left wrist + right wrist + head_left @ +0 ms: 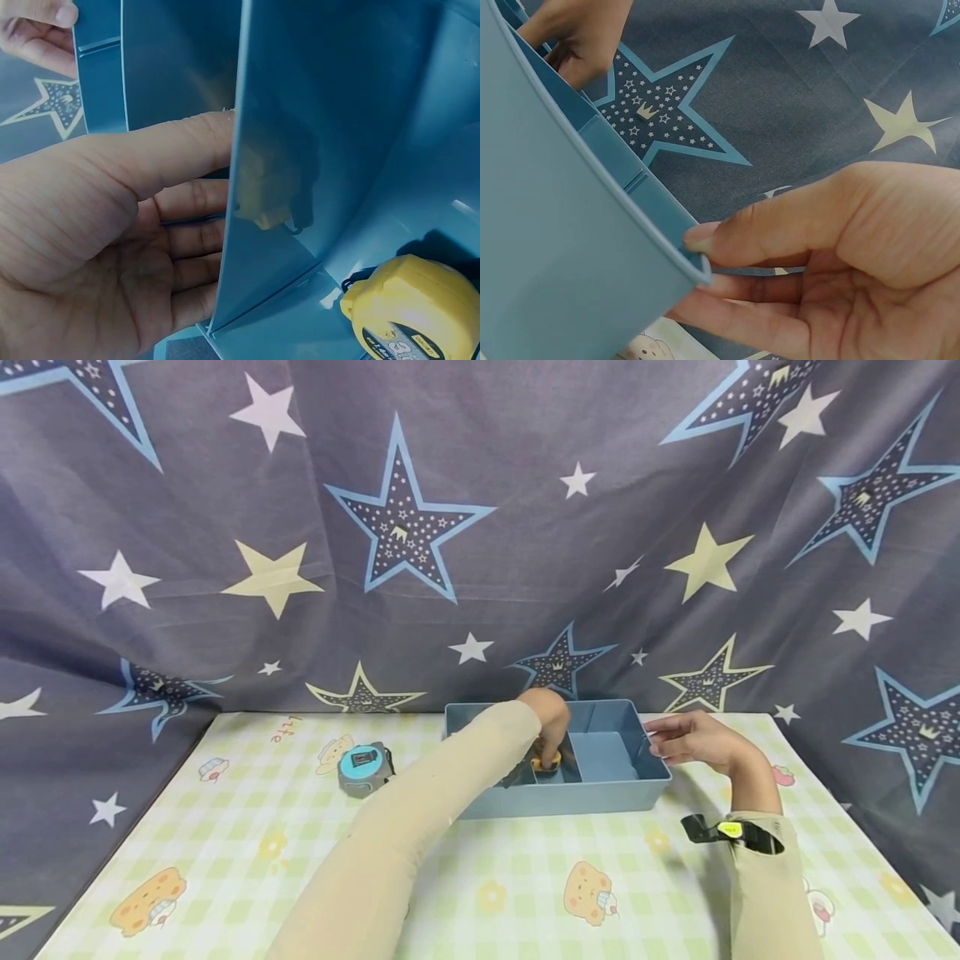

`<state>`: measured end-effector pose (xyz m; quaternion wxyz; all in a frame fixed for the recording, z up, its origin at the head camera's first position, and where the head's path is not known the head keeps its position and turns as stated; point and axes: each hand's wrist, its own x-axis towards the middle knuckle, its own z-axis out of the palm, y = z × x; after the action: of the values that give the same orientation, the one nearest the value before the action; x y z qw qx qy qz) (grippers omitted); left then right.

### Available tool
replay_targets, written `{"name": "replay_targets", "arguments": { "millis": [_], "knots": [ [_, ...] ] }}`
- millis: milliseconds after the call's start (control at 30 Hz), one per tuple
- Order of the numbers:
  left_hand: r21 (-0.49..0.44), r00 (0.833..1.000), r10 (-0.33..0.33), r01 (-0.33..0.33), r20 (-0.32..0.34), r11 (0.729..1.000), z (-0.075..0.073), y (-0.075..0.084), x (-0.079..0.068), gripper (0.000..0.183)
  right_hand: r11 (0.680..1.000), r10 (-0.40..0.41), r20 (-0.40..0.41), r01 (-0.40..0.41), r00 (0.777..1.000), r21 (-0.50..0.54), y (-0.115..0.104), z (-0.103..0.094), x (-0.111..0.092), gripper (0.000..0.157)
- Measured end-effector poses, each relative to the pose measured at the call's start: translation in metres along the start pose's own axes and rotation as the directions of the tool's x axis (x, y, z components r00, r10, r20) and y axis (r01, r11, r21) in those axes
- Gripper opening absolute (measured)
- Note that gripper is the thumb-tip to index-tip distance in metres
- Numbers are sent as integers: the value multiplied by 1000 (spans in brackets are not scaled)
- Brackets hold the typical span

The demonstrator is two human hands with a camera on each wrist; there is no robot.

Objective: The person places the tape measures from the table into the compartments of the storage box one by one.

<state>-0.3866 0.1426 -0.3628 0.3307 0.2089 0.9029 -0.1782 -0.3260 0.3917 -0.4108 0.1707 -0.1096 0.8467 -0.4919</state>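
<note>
The blue divided box (558,797) stands at the table's back. My left hand (547,714) reaches down into its middle compartment, fingertips at a small yellow-and-black object (546,764) that looks like a tape measure. In the left wrist view, a divider (300,135) hides the fingertips of my left hand (112,225) and whatever they grip. Beyond that divider lies a yellow tape measure (412,307) in the neighbouring compartment. My right hand (701,743) pinches the box's right end; in the right wrist view the thumb (772,217) is over the rim, fingers outside.
A grey tape measure with a blue face (365,768) sits on the table left of the box. A checked cloth (262,860) covers the table. Behind the box hangs a dark star-patterned curtain (525,568). My left forearm (420,835) crosses in front of the box's left part.
</note>
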Motion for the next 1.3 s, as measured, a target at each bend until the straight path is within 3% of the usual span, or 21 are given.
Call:
{"name": "replay_targets", "arguments": {
  "millis": [200, 467, 800, 1033, 1200, 1300],
  "knots": [
    [79, 999, 42, -42, -4, 996, 0, -2, 4, 33, 1000, 11, 0, -11, 1000, 9, 1, 0, 1, 58],
    [46, 999, 34, -33, -32, 998, 1, -3, 1, 46, 1000, 4, -1, -4, 1000, -4, 0, -1, 1, 58],
    [-73, 996, 67, -71, -63, 995, 6, -9, 7, 93, 1000, 8, -6, -8, 1000, 3, 1, 0, 1, 58],
    [-68, 991, 97, -104, -97, 992, 9, -12, 8, 74, 1000, 11, 3, -11, 1000, 17, 2, 0, 0, 60],
    [-54, 992, 98, -103, -77, 993, 7, -11, 5, 66, 1000, 7, 2, -8, 1000, 15, 1, 0, 0, 59],
    [-3, 993, 98, -99, -61, 995, 6, -9, 3, 51, 1000, 7, 0, -7, 1000, 15, 1, 0, 0, 59]
  ]
}}
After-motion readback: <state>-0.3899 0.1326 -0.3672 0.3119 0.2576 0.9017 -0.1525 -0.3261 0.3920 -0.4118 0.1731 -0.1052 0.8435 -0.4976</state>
